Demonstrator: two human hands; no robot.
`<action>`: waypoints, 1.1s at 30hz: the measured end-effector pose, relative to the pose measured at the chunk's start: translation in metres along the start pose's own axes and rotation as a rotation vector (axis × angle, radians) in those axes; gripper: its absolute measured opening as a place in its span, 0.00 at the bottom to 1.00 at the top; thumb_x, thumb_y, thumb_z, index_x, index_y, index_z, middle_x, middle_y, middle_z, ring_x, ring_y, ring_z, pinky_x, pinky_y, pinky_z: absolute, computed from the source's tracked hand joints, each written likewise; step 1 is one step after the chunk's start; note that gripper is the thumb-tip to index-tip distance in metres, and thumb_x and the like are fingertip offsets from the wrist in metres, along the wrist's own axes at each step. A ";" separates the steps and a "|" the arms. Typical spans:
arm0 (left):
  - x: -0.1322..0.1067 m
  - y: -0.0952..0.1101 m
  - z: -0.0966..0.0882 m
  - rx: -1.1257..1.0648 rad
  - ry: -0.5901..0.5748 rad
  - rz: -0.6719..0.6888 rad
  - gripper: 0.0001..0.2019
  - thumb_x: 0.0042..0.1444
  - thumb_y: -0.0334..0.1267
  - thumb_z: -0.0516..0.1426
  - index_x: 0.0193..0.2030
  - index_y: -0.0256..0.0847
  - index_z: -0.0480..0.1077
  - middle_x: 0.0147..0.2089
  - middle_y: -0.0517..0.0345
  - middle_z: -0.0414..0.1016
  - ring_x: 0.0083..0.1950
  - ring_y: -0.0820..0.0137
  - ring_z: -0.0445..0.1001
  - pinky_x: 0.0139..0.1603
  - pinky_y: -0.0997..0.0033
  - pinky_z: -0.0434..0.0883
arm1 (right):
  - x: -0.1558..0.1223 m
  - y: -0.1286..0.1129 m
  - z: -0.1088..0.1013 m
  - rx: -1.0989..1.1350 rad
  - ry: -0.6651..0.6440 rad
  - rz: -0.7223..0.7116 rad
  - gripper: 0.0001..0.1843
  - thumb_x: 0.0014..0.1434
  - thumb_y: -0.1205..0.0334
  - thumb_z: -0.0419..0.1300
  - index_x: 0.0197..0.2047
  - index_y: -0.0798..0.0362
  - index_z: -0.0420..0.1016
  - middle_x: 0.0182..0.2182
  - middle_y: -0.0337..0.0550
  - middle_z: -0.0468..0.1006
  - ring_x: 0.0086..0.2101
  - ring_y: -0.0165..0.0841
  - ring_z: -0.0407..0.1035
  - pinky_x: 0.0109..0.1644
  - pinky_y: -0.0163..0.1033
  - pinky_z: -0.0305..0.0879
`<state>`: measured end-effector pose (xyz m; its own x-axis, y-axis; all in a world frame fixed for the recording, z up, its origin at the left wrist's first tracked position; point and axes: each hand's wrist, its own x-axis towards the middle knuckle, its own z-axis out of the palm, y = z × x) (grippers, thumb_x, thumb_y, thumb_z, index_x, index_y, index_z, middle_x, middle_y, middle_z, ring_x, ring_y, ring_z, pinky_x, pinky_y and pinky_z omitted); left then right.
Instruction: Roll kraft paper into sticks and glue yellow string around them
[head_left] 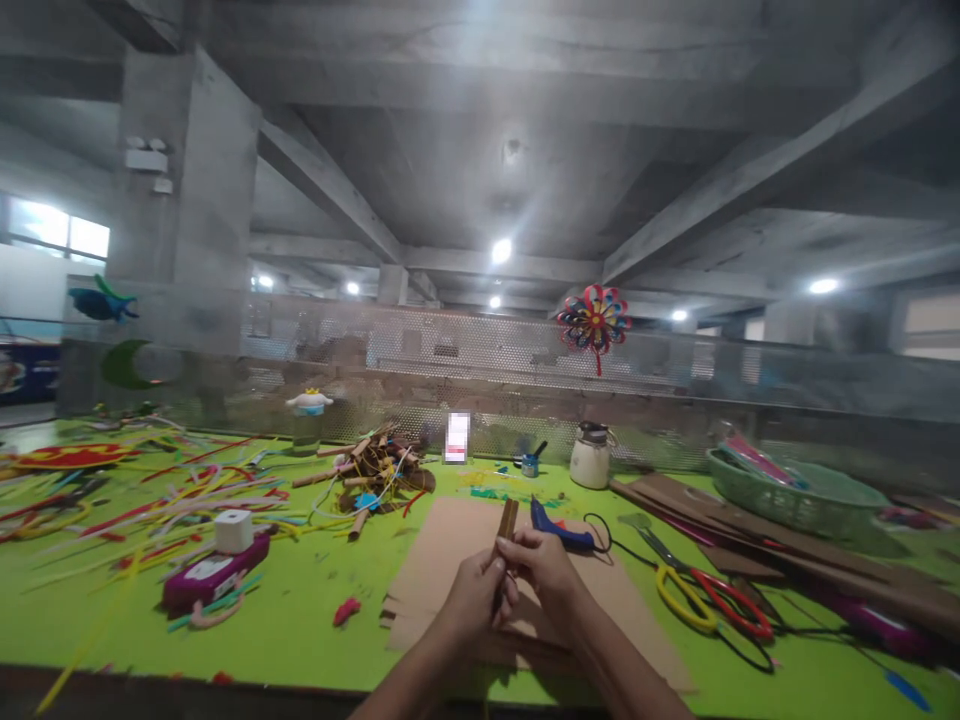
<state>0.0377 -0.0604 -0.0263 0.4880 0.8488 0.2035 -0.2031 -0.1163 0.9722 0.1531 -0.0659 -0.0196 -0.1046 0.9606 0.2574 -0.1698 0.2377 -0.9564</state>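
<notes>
My left hand [474,592] and my right hand [545,563] meet over a brown cardboard sheet [442,570] on the green table [300,610]. Both hands are closed around a thin brown strip [507,522] that stands upright between them, its top end poking above my fingers. A blue glue gun [556,527] lies just beyond my right hand, its black cord looping to the right.
Scissors with yellow and red handles [712,600] lie to the right, beside long brown strips [757,545] and a green basket [795,492]. Left are coloured sticks [150,500], a purple box [214,578], and a scrap pile [382,470]. A white pot [590,460] and mesh fence stand behind.
</notes>
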 end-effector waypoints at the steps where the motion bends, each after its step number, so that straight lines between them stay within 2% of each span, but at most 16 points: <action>1: -0.002 0.002 0.000 -0.004 -0.003 0.004 0.20 0.46 0.55 0.53 0.28 0.37 0.61 0.17 0.65 0.64 0.14 0.80 0.55 0.17 0.76 0.47 | -0.003 -0.003 0.001 0.010 0.024 0.004 0.25 0.40 0.43 0.65 0.23 0.59 0.68 0.13 0.35 0.65 0.16 0.26 0.60 0.22 0.34 0.57; 4: -0.009 0.007 -0.001 0.020 -0.021 -0.001 0.20 0.45 0.54 0.54 0.26 0.36 0.61 0.16 0.65 0.62 0.14 0.81 0.53 0.17 0.76 0.46 | -0.009 -0.016 0.004 0.056 0.110 0.001 0.22 0.42 0.47 0.66 0.27 0.58 0.69 0.20 0.37 0.69 0.21 0.25 0.63 0.26 0.33 0.58; 6: -0.013 0.009 -0.002 0.012 -0.044 -0.027 0.20 0.45 0.54 0.55 0.28 0.35 0.63 0.16 0.66 0.61 0.14 0.81 0.52 0.18 0.77 0.45 | -0.009 -0.024 0.004 0.069 0.161 -0.031 0.20 0.42 0.49 0.66 0.28 0.58 0.69 0.22 0.37 0.69 0.22 0.25 0.62 0.26 0.31 0.57; 9: -0.022 0.009 -0.003 -0.050 -0.066 -0.055 0.21 0.45 0.54 0.56 0.35 0.35 0.63 0.17 0.66 0.64 0.14 0.80 0.54 0.18 0.77 0.45 | -0.008 -0.030 0.006 0.026 0.209 -0.106 0.20 0.41 0.51 0.68 0.24 0.59 0.68 0.18 0.34 0.66 0.19 0.22 0.57 0.23 0.30 0.52; 11: -0.028 0.010 -0.004 -0.091 -0.069 -0.071 0.21 0.45 0.53 0.56 0.36 0.35 0.63 0.18 0.65 0.64 0.15 0.80 0.54 0.18 0.78 0.45 | -0.009 -0.032 0.009 -0.006 0.196 -0.121 0.20 0.41 0.50 0.68 0.22 0.59 0.67 0.17 0.33 0.64 0.17 0.21 0.54 0.21 0.30 0.49; 13: -0.034 0.014 -0.005 -0.134 -0.085 -0.087 0.21 0.45 0.52 0.57 0.36 0.35 0.63 0.19 0.65 0.65 0.15 0.81 0.55 0.18 0.78 0.45 | -0.012 -0.032 0.012 -0.004 0.109 -0.090 0.20 0.45 0.49 0.65 0.24 0.59 0.68 0.18 0.35 0.66 0.18 0.22 0.56 0.21 0.30 0.50; 16: -0.041 0.027 -0.006 -0.217 -0.114 -0.083 0.18 0.46 0.49 0.59 0.33 0.34 0.65 0.20 0.63 0.65 0.15 0.82 0.55 0.17 0.79 0.45 | -0.022 -0.031 0.017 0.056 -0.124 -0.032 0.20 0.53 0.47 0.58 0.29 0.58 0.69 0.21 0.37 0.68 0.19 0.24 0.62 0.24 0.32 0.57; 18: -0.045 0.037 -0.007 -0.291 -0.118 -0.082 0.15 0.47 0.45 0.59 0.30 0.33 0.65 0.21 0.62 0.64 0.16 0.82 0.56 0.17 0.80 0.46 | -0.031 -0.028 0.019 0.091 -0.283 0.020 0.20 0.54 0.45 0.56 0.31 0.57 0.68 0.23 0.38 0.69 0.21 0.26 0.65 0.25 0.32 0.60; 21: -0.051 0.049 -0.009 -0.425 -0.082 -0.098 0.10 0.49 0.39 0.59 0.31 0.31 0.66 0.22 0.61 0.65 0.19 0.82 0.60 0.19 0.82 0.53 | -0.046 -0.024 0.021 0.041 -0.381 0.112 0.21 0.54 0.44 0.55 0.35 0.56 0.68 0.24 0.39 0.71 0.20 0.25 0.65 0.20 0.28 0.57; 23: -0.055 0.054 -0.010 -0.485 -0.052 -0.104 0.10 0.50 0.36 0.58 0.35 0.31 0.67 0.22 0.60 0.66 0.20 0.81 0.62 0.21 0.83 0.56 | -0.054 -0.022 0.021 -0.065 -0.363 0.106 0.22 0.55 0.44 0.54 0.38 0.56 0.69 0.23 0.39 0.72 0.15 0.21 0.60 0.17 0.26 0.50; 26: -0.062 0.056 -0.015 -0.487 -0.042 -0.127 0.10 0.51 0.36 0.57 0.38 0.30 0.67 0.22 0.60 0.66 0.18 0.82 0.60 0.18 0.83 0.53 | -0.061 -0.018 0.021 -0.246 -0.331 0.045 0.24 0.56 0.44 0.52 0.38 0.58 0.72 0.19 0.38 0.71 0.12 0.20 0.54 0.15 0.27 0.46; 30: -0.068 0.055 -0.022 -0.405 -0.089 -0.175 0.12 0.52 0.37 0.56 0.40 0.31 0.66 0.24 0.57 0.69 0.17 0.82 0.60 0.16 0.83 0.50 | -0.064 -0.012 0.018 -0.449 -0.235 -0.074 0.24 0.55 0.43 0.52 0.34 0.57 0.76 0.15 0.35 0.67 0.13 0.22 0.54 0.18 0.29 0.50; 33: -0.068 0.053 -0.024 -0.383 -0.101 -0.202 0.12 0.51 0.37 0.57 0.40 0.31 0.66 0.24 0.56 0.69 0.20 0.79 0.64 0.21 0.82 0.57 | -0.063 -0.007 0.011 -0.533 -0.120 -0.175 0.22 0.56 0.45 0.52 0.33 0.57 0.76 0.14 0.36 0.67 0.16 0.26 0.58 0.24 0.32 0.56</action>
<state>-0.0265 -0.1124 0.0088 0.6271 0.7778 0.0424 -0.3855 0.2626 0.8846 0.1503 -0.1295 -0.0275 -0.2355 0.8847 0.4023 0.3195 0.4614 -0.8276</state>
